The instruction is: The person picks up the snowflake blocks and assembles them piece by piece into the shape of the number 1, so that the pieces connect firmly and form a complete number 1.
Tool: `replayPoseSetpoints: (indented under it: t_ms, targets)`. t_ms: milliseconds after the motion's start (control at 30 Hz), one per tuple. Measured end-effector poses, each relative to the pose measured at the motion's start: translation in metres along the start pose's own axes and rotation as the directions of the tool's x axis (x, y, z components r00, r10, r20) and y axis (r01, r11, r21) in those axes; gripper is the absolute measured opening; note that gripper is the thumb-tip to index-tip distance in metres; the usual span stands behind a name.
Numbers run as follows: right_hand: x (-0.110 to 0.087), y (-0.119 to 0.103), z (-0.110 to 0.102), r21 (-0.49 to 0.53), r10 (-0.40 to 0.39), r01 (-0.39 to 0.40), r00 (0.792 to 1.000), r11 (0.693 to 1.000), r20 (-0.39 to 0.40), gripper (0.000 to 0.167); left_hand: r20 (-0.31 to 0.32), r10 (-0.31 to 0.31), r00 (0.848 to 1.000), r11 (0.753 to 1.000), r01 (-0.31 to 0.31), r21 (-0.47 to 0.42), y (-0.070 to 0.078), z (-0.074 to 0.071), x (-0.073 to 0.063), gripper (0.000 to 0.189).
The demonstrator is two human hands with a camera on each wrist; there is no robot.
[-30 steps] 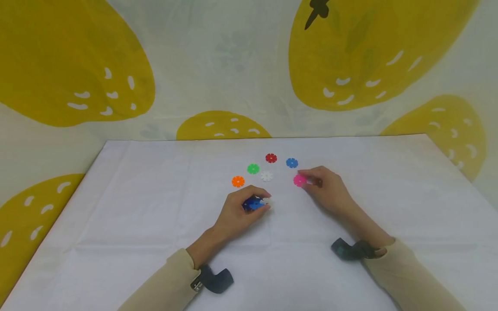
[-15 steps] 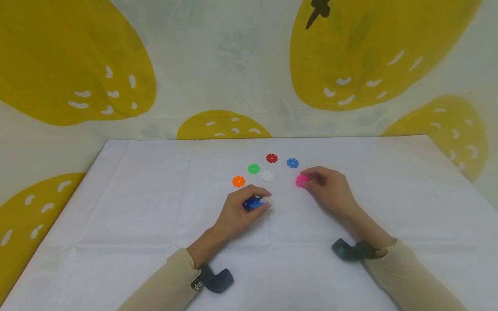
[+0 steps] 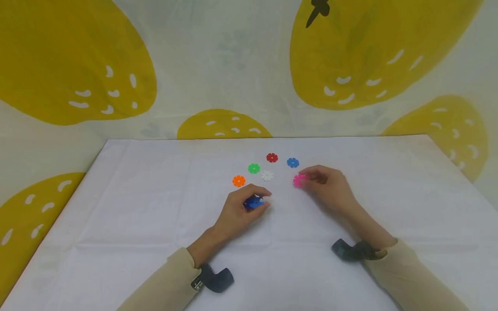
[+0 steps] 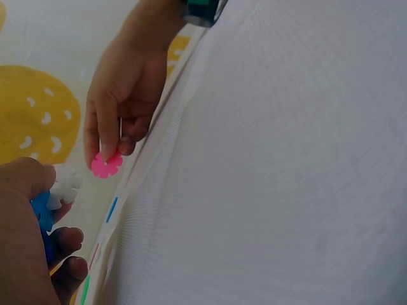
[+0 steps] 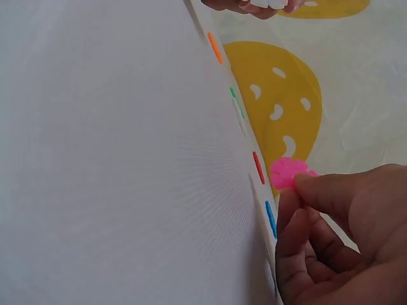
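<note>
My left hand (image 3: 238, 211) grips several joined snowflake discs, with a blue disc (image 3: 254, 202) inside the curl of the fingers and a white disc (image 4: 65, 187) at the thumb and fingertips. The right hand (image 3: 328, 186) pinches a pink snowflake disc (image 3: 299, 180) between thumb and index finger, also seen in the right wrist view as a notched pink disc (image 5: 290, 173). The two hands are apart. Flat on the table beyond them lie a red disc (image 3: 272, 157), a blue snowflake disc (image 3: 293, 162), a green disc (image 3: 254, 168), a loose white disc (image 3: 266, 176) and an orange disc (image 3: 239, 181).
A white cloth with light creases covers the table (image 3: 136, 194). Behind it hangs a pale curtain (image 3: 221, 65) printed with large yellow fruit. Dark wrist mounts (image 3: 218, 280) sit at both beige sleeves (image 3: 412, 272).
My right hand shifts slightly right, then the pink disc turns and moves slightly back left in its pinch. The left hand holds almost still, and the discs on the table stay in place.
</note>
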State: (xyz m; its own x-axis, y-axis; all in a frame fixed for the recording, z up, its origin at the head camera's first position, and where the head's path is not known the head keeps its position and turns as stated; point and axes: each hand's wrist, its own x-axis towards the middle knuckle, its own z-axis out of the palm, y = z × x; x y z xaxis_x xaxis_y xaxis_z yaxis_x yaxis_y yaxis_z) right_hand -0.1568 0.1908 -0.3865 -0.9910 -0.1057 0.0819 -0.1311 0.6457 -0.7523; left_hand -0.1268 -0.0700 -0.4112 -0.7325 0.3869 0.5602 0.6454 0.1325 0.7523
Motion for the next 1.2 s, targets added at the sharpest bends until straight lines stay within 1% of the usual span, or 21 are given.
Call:
replayPoseSetpoints:
  t_ms: [233,400,500,667,833,933,1100,1167,1200]
  targets:
    - [-0.001,-0.009,0.001,0.086,0.062,-0.069,0.995,0.994,0.083,0.033,-0.025,-0.003,1.000,1.000,0.003,0.013,-0.001,-0.001,0.001,0.021]
    - [-0.002,-0.014,0.003,0.137,0.094,-0.112,0.988,0.984,0.126,0.033,-0.034,-0.025,0.999,0.999,0.026,0.023,0.000,-0.001,0.001,0.021]
    - [-0.003,-0.019,0.003,0.157,0.106,-0.130,0.982,0.979,0.154,0.033,-0.045,-0.036,0.998,0.999,0.037,0.026,0.000,-0.001,0.001,0.021]
    - [-0.008,-0.028,0.004,0.189,0.116,-0.156,0.972,0.970,0.206,0.037,-0.058,-0.023,0.998,1.000,0.024,0.016,0.000,-0.001,0.001,0.020]
    - [-0.010,-0.033,0.007,0.230,0.121,-0.180,0.961,0.956,0.250,0.039,-0.076,-0.025,0.997,0.999,0.026,0.020,0.002,-0.001,0.002,0.020]
    - [-0.011,-0.033,0.010,0.258,0.118,-0.189,0.956,0.948,0.267,0.037,-0.085,-0.027,0.996,0.999,0.029,0.022,0.008,-0.001,0.004,0.020]
    - [-0.013,-0.035,0.013,0.309,0.103,-0.199,0.948,0.930,0.300,0.037,-0.097,-0.016,0.995,1.000,0.018,0.021,0.031,-0.006,0.011,0.020]
    - [-0.013,-0.036,0.014,0.329,0.103,-0.210,0.944,0.921,0.313,0.039,-0.100,-0.023,0.995,0.999,0.025,0.021,0.037,-0.007,0.013,0.019]
    - [-0.013,-0.036,0.014,0.338,0.103,-0.215,0.942,0.916,0.318,0.039,-0.101,-0.030,0.994,0.999,0.032,0.017,0.038,-0.007,0.013,0.019]
